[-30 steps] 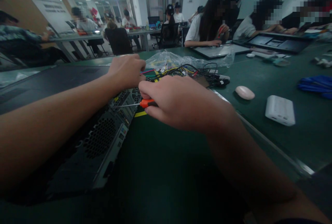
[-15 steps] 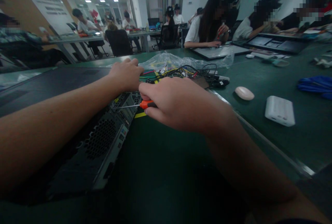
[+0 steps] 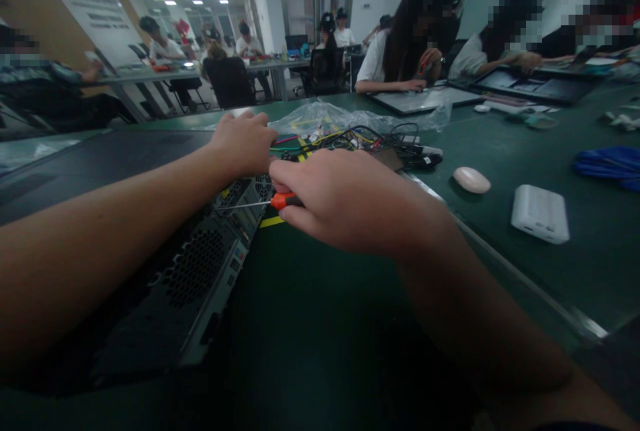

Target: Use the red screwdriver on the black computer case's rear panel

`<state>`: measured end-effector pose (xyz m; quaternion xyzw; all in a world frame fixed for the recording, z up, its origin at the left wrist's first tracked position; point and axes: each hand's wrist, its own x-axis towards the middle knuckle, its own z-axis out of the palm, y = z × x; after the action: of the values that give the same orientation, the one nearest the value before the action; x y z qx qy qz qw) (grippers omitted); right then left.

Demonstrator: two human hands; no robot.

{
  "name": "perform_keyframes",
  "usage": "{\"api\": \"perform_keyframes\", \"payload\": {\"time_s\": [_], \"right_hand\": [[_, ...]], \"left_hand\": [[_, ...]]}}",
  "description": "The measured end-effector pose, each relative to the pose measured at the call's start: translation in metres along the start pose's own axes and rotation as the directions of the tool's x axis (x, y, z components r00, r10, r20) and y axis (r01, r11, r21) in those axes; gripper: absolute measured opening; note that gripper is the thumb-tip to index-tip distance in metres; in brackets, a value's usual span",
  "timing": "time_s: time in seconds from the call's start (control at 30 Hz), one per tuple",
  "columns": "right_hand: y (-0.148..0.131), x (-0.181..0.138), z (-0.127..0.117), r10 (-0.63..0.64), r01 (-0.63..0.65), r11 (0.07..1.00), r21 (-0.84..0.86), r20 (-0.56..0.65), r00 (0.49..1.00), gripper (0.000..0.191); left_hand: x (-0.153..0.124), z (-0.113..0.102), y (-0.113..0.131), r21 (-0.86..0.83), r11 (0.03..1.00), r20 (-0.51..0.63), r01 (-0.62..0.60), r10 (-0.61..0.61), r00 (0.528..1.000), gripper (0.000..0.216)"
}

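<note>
We have a green table [image 3: 310, 324] across the whole near side, and on its left lies the dark computer case [image 3: 197, 268], back panel turned toward the right. A tangle of cables [image 3: 370, 140] sits beyond our hands, toward the far side.

Our right hand [image 3: 345, 201] has hardly shifted over the last second, while our left hand [image 3: 245, 141] has come down a little from its raised, curled pose and now lies flatter by the far end of the back panel. To us that reads as steadying the case, though we cannot tell whether its hidden fingers pinch anything.

The right-hand fingers are closed around the handle of the orange-and-black screwdriver [image 3: 284, 200], its thin shaft pointing left to the panel. The shaft's angle is nearly unchanged — the work there seems to be holding its place — but its tip is too small for us to say what it meets.
</note>
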<state>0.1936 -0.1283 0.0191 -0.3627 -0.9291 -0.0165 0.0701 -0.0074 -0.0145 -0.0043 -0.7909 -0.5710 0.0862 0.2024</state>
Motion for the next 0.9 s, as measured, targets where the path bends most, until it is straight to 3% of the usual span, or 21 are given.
{"api": "perform_keyframes", "payload": {"time_s": [0.23, 0.57, 0.77, 0.9], "right_hand": [[-0.001, 0.001, 0.000, 0.006, -0.006, 1.000, 0.002, 0.012, 1.000, 0.032], [-0.001, 0.001, 0.000, 0.014, -0.015, 1.000, 0.013, 0.023, 1.000, 0.033], [-0.002, 0.001, 0.001, -0.010, 0.009, 0.999, 0.031, 0.009, 1.000, 0.042], [-0.003, 0.000, 0.001, 0.001, -0.001, 0.999, 0.036, -0.013, 1.000, 0.034]], "left_hand": [[0.006, 0.010, 0.000, -0.098, 0.993, -0.003, 0.064, -0.064, 0.998, 0.051], [0.007, 0.015, -0.002, -0.105, 0.992, -0.024, 0.068, -0.071, 0.997, 0.057], [0.005, 0.012, -0.001, -0.061, 0.996, -0.043, 0.064, -0.067, 0.997, 0.060], [0.003, 0.005, 0.000, -0.002, 0.996, -0.025, 0.085, -0.085, 0.996, 0.056]]}}
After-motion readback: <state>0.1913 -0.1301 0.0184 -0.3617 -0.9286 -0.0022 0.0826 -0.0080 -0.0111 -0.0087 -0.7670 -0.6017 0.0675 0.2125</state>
